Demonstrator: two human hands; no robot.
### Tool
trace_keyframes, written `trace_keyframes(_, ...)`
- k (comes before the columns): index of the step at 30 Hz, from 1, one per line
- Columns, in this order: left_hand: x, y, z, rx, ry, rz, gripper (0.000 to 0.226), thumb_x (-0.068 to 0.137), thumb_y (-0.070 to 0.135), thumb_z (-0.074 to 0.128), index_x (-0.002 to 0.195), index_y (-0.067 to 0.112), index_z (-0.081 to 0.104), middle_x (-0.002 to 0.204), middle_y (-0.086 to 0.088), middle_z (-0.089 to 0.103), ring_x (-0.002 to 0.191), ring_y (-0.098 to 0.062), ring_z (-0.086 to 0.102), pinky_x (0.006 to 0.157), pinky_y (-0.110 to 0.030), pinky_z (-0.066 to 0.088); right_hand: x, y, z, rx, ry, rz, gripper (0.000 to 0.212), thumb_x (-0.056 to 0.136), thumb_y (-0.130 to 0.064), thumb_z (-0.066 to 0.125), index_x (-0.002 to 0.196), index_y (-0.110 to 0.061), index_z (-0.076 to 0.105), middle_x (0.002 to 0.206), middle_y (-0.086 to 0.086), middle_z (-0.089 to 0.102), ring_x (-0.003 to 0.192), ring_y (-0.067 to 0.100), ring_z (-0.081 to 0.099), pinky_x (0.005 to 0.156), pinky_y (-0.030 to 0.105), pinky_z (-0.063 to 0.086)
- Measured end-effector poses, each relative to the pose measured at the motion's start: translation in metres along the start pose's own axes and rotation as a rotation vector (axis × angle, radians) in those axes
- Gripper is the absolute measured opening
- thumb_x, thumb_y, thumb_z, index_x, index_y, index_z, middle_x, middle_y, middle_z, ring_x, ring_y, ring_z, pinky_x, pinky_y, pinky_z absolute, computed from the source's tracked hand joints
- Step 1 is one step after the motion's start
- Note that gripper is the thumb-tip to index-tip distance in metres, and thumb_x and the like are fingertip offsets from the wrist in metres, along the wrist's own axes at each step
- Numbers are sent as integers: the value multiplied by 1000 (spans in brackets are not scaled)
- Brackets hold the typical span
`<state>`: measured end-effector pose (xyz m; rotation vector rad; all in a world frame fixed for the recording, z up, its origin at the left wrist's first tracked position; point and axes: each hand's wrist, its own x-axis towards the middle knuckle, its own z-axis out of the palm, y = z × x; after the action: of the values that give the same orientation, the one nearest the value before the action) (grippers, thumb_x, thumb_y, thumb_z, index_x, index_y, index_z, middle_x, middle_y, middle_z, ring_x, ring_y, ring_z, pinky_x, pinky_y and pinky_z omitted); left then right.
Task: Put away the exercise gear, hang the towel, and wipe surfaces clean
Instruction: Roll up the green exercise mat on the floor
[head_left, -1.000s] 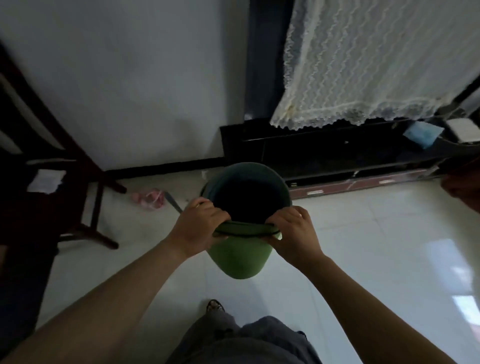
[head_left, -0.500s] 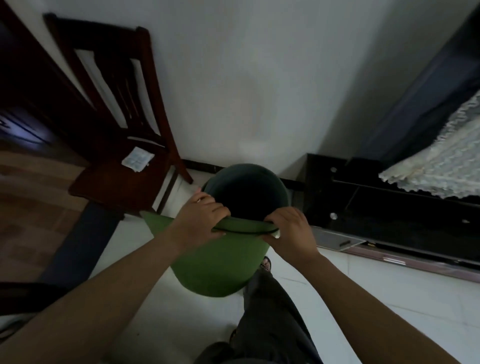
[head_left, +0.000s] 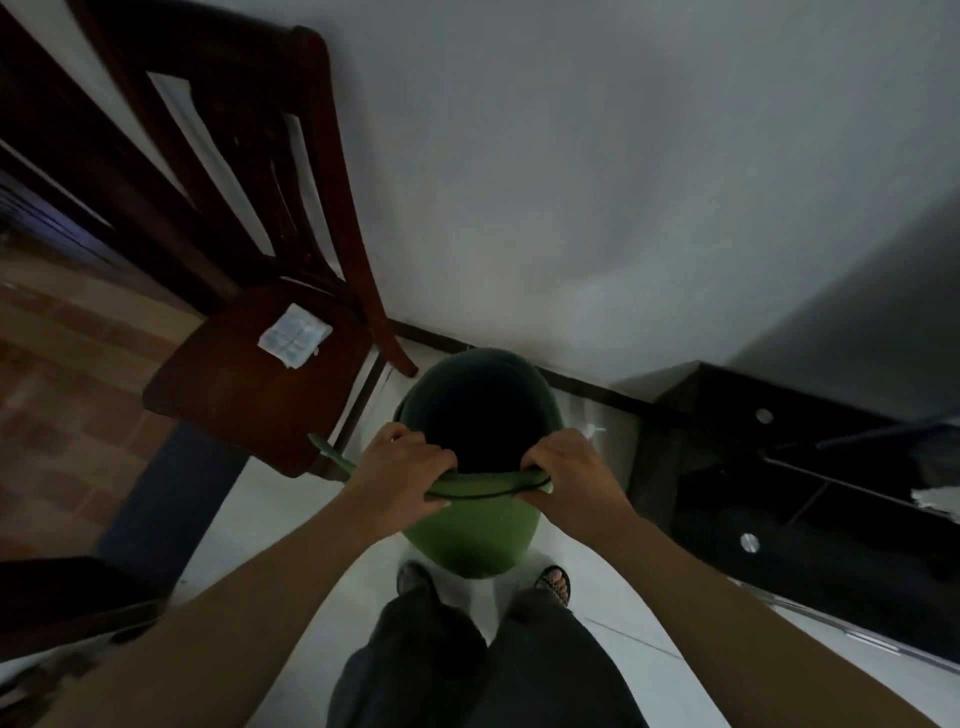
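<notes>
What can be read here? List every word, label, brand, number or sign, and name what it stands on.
No readable text in this view.
Green item, gripped by the left hand and the right hand: plain, no print seen.
White folded piece on the chair seat: faint marks, too blurred to read.
Black cabinet: no label visible.

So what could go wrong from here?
The loose tail of the green gear, gripped by left hand and right hand, sticks out beside the chair and could snag.
The gear hides the floor ahead; chair leg and dark cabinet stand close, so a bump seems possible.
</notes>
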<state>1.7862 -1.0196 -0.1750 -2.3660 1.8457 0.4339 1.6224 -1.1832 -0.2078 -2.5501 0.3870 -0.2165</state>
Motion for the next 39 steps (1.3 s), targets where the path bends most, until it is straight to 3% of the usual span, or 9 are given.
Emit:
trace_keyframes(3,31,-40,23,4,19,34,44,43,54,84,73,32,61,58,16,59,57,-7,55,65,-29,48,41,19,28,1,-43,17,35,50,-25,89,73,-19,63,73,-6,62,75,11,50,78,13,28)
trace_keyframes(9,104,-128,63,-20,-13,131,44,46,54,84,77,31,63,62,16,60,60,-7,58,69,-30,50,122,52,90,10,-38,96,33,53,-24,87,73,-17,62,73,-5,61,78,6,40,78,13,26)
trace_keyframes(14,161,-198,97,-76,-64,118,39,83,50,58,115,27,56,105,9,64,101,-14,54,97,-33,29,196,85,139,-22,-48,88,35,51,-21,88,75,-15,63,74,-1,62,75,18,57,78,20,37)
trace_keyframes(17,198,-230,115,-104,18,100,38,83,48,60,114,28,56,104,8,64,102,-17,53,97,-35,27,238,110,157,-34,-31,127,35,54,-19,88,79,-12,64,78,3,64,77,24,60,79,25,41)
trace_keyframes(22,257,-277,124,-124,190,55,57,77,46,68,125,21,52,121,1,56,116,-21,47,103,-35,25,298,148,170,-55,57,152,46,64,-19,83,104,-6,64,108,12,61,104,29,54,91,28,40)
trace_keyframes(25,278,-288,131,-170,205,-13,84,75,41,73,143,18,31,143,-6,37,134,-25,30,112,-39,18,320,159,174,-98,65,164,64,67,-21,82,123,-4,56,128,16,53,122,32,45,105,33,32)
trace_keyframes(28,284,-289,138,-182,201,-68,101,72,40,76,149,14,16,151,-8,24,141,-26,17,115,-38,12,326,157,181,-124,27,171,75,64,-23,84,129,-3,51,134,18,49,128,37,40,107,41,31)
trace_keyframes(33,280,-293,146,-252,200,-53,87,74,47,72,143,12,30,144,-10,34,139,-27,23,115,-43,22,319,151,186,-132,4,163,75,62,-22,85,127,-2,52,131,18,51,126,39,43,103,47,38)
trace_keyframes(39,270,-294,143,-337,217,-9,64,83,45,63,131,8,45,134,-11,45,136,-29,29,114,-42,25,311,142,181,-145,-39,139,78,64,-30,84,130,-7,50,135,14,50,130,34,40,105,46,37)
